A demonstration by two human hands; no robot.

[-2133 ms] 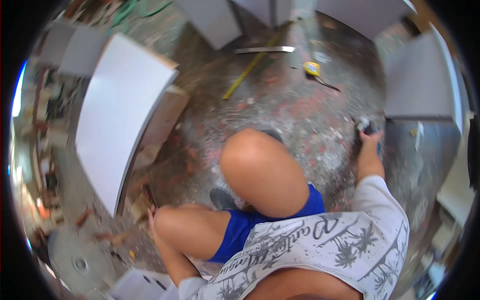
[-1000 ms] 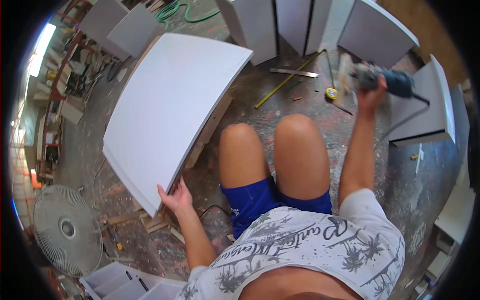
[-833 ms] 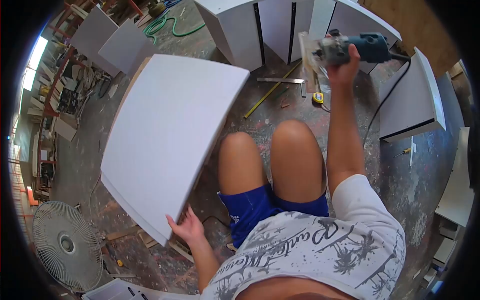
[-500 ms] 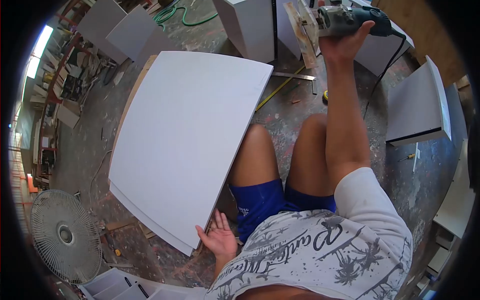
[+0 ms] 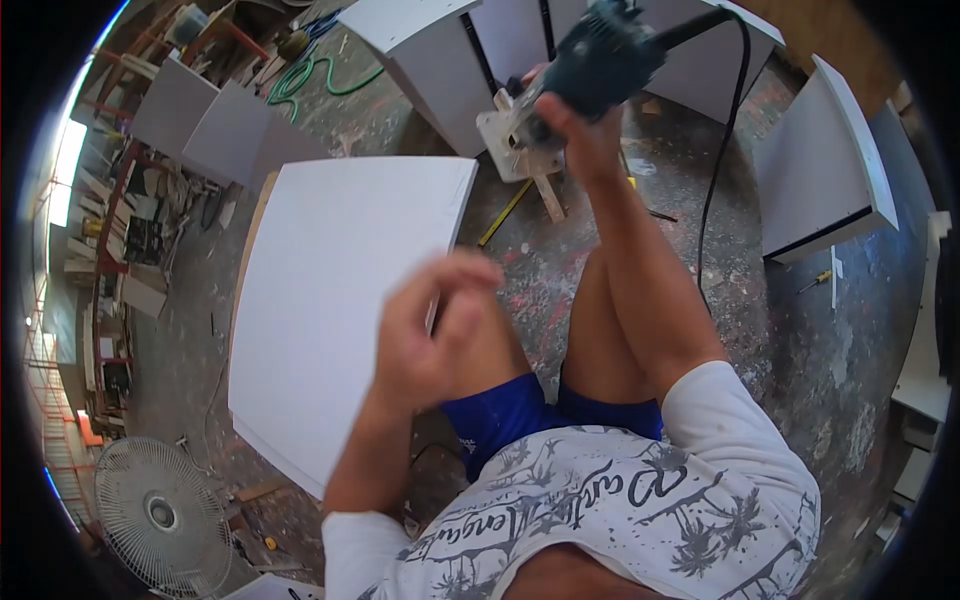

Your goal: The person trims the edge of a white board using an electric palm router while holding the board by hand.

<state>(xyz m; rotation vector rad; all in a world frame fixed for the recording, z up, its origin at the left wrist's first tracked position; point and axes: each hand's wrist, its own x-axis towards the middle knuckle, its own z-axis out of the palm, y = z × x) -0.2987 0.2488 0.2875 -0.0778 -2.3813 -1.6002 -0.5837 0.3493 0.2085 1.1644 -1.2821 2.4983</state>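
My right hand (image 5: 582, 140) grips a trim router (image 5: 610, 62) by its dark body, holding it up off the floor. A pale guide base (image 5: 510, 135) with a wooden strip is fixed to the router's lower end, and a black cord (image 5: 741, 100) runs from its other end. My left hand (image 5: 430, 320) is in the air over the near right edge of a large white panel (image 5: 330, 270). It is blurred, with fingers loosely bent and thumb apart, and I see nothing in it. The panel lies beside my legs with a slightly curved far edge.
White cabinet parts (image 5: 430, 75) stand at the back, and another white box (image 5: 815, 170) at the right. A tape measure blade (image 5: 507, 213) lies on the floor near the panel. At the lower left is a fan (image 5: 160, 512); a green hose (image 5: 300, 80) coils farther back.
My left hand has left the panel's near edge and risen forward. The router has come left and nearer, and tilted so its base points down toward the panel's far right corner.
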